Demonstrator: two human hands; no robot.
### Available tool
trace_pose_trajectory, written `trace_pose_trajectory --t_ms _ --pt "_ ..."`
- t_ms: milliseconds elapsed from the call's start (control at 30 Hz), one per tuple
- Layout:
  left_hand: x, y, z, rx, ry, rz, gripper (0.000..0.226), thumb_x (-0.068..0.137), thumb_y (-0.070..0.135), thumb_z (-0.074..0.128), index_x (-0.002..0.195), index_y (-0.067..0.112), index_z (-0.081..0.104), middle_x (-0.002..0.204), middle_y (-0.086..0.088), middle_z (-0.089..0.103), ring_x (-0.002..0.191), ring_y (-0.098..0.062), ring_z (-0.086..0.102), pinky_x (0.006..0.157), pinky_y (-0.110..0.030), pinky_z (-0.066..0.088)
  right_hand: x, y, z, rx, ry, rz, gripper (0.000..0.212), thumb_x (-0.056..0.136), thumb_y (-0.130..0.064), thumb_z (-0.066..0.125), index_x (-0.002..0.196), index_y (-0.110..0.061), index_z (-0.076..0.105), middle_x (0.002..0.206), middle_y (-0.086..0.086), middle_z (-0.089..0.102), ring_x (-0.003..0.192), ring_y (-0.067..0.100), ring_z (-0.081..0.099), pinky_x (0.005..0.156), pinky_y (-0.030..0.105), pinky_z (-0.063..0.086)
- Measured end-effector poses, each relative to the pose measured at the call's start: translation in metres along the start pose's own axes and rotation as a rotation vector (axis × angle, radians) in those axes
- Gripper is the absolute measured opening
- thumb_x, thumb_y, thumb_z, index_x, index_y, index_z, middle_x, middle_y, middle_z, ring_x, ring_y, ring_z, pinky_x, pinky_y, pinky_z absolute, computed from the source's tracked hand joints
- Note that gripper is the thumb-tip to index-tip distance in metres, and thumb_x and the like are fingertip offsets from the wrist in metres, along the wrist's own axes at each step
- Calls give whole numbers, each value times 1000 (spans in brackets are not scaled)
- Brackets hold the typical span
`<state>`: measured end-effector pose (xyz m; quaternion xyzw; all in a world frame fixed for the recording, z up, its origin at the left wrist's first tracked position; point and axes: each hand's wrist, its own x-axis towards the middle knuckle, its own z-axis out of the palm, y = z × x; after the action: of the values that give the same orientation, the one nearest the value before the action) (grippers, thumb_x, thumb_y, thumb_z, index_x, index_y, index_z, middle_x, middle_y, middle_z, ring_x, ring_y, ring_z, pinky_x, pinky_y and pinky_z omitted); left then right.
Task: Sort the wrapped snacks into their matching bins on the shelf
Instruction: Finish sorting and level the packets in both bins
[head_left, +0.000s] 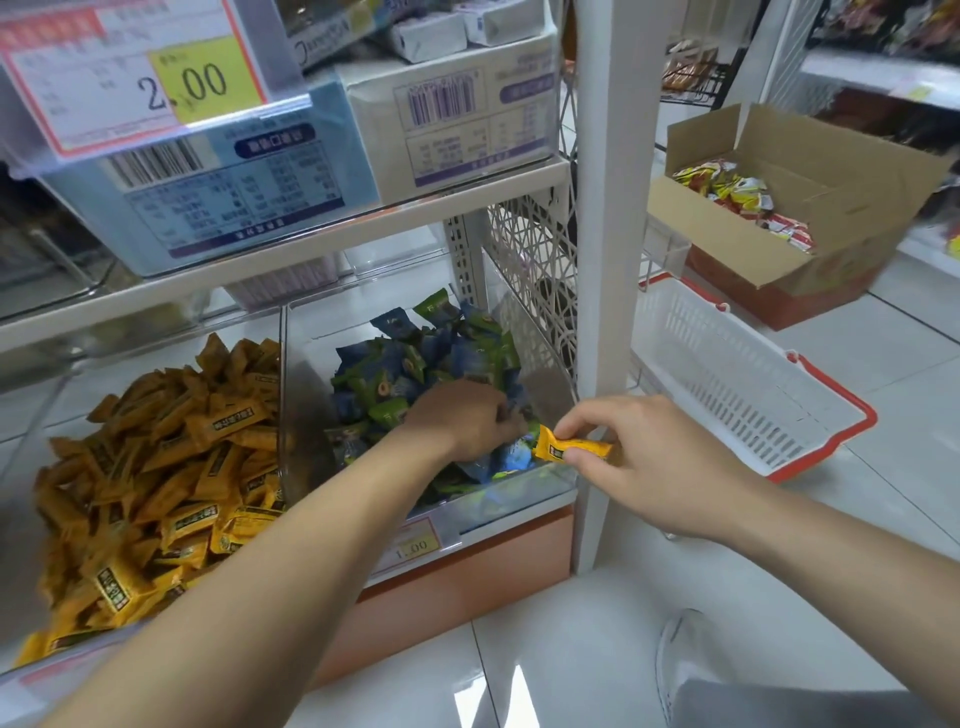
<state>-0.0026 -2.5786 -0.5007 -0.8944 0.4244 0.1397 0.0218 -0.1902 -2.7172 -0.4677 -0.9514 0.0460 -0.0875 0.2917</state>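
My right hand (640, 453) pinches one orange snack (572, 448) between thumb and curled fingers (587, 415), just above the front right corner of the right bin (519, 493). The snack lies roughly level, one end pointing toward my left hand (461, 417). That hand is down in the same bin, palm down on the heap of blue and green snacks (415, 358). Its fingers curl into the wrappers and are partly buried, so I cannot tell whether they have hold of anything.

The room here is tight. The white post (608, 249) stands right against the bin's right side, just behind my right hand. A clear divider (283, 395) separates this bin from the left bin (31, 431), which is heaped with orange snacks (171, 467) matching the one I hold. My left forearm crosses diagonally over the front of the left bin. The shelf board (291, 244) overhangs both bins, leaving the opening free only at the front and top.

A price tag (415, 543) sits on the right bin's front lip, and a larger tag (140, 78) hangs on the upper shelf before printed cartons (218, 202). Beyond the post, on the tiled floor (883, 338), sit a white basket (727, 374) with red trim and a cardboard box (810, 249) holding red and yellow packets (737, 197).
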Motion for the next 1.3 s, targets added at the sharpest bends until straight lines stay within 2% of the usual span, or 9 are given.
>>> trace_pose_trajectory --t_ms 100,300,467,633,800,967,1133,1200,1300 --pt "-2 -5 -1 -194 -106 -23 50 85 68 55 103 21 57 97 2 60 83 -15 55 58 -30 36 -1 0 -2 26 -18 7 13 90 -37 64 103 -37 68 99 -22 67 85 -2 56 76 29 50" --pt "-3 -5 -7 -387 -234 45 84 78 60 71 148 33 34 148 6 44 130 -16 46 94 -24 35 -1 0 -3 46 -33 1 11 90 -36 66 101 -38 68 99 -24 66 84 -9 55 74 26 49" --pt "0 -4 -13 -472 -311 96 61 80 47 76 133 33 49 122 7 51 98 -6 56 83 -30 53 0 2 -4 81 -53 2 12 88 -36 66 100 -41 67 98 -25 67 86 -6 58 72 24 50" --pt "-1 -3 -11 -487 -301 108 59 81 46 75 133 30 53 130 4 54 109 -15 58 90 -38 55 1 3 -5 102 -72 -2 11 88 -37 66 98 -43 66 99 -25 66 86 -7 57 67 17 45" --pt "-3 -3 -11 -470 -307 159 52 83 44 73 131 36 54 127 8 56 105 -7 54 80 -21 45 2 4 -5 117 -85 4 12 88 -37 67 98 -45 65 98 -26 66 86 -7 57 66 14 42" --pt "-6 -4 -11 -535 -313 162 66 84 36 74 143 31 46 142 6 51 124 -14 52 99 -39 50 1 5 -6 152 -98 21 12 88 -39 66 96 -47 64 99 -24 67 81 1 62 68 28 54" --pt "-10 -1 -5 -668 -309 101 48 82 22 72 125 31 53 92 8 57 72 -15 58 54 -22 50 1 5 -6 164 -102 28 12 87 -38 67 97 -43 66 95 -19 69 77 7 63 67 36 55" --pt "-9 -1 -7 -629 -289 120 44 82 25 73 121 32 55 93 4 59 72 -10 56 59 -25 51 1 5 -6 164 -103 29 12 87 -37 66 98 -42 66 94 -17 70 77 8 63 67 37 55" --pt "-11 -8 -12 -594 -216 164 54 80 37 78 128 30 54 121 7 59 103 -8 60 90 -31 52 2 4 -8 157 -107 39 12 88 -37 67 98 -42 66 94 -15 71 76 9 64 66 36 54"
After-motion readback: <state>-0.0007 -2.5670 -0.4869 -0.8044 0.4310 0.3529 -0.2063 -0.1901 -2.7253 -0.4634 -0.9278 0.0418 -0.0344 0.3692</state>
